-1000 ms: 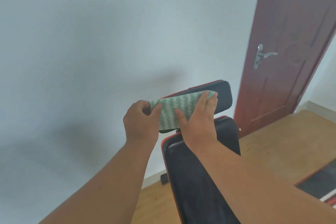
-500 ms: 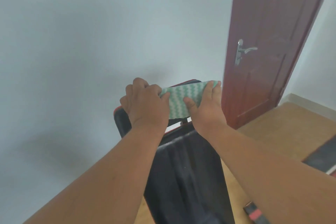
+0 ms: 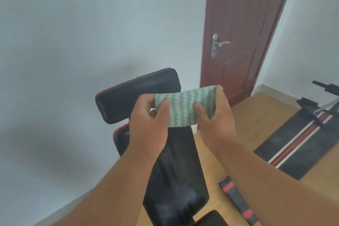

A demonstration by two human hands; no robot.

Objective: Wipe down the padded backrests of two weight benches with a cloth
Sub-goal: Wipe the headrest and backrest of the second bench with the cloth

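Observation:
A folded green-and-white zigzag cloth (image 3: 185,107) is stretched between my two hands. My left hand (image 3: 148,124) pinches its left end, my right hand (image 3: 214,121) grips its right end. The cloth hangs in the air in front of the black headrest pad (image 3: 132,97), which has red piping, and above the long black padded backrest (image 3: 176,170) of the near weight bench. It does not touch either pad. A second bench's black pad with red and white stripes (image 3: 300,145) lies low at the right.
A pale wall stands close behind the bench. A dark red door (image 3: 244,33) with a metal handle is at the upper right. Wooden floor (image 3: 256,115) lies to the right. A black-and-red bench foot bar (image 3: 236,198) rests on the floor. Black metal frame parts (image 3: 322,97) sit at far right.
Both hands have lifted the cloth off the headrest pad and drawn it toward me and to the right. The view has tipped downward, so more of the backrest and the second bench shows.

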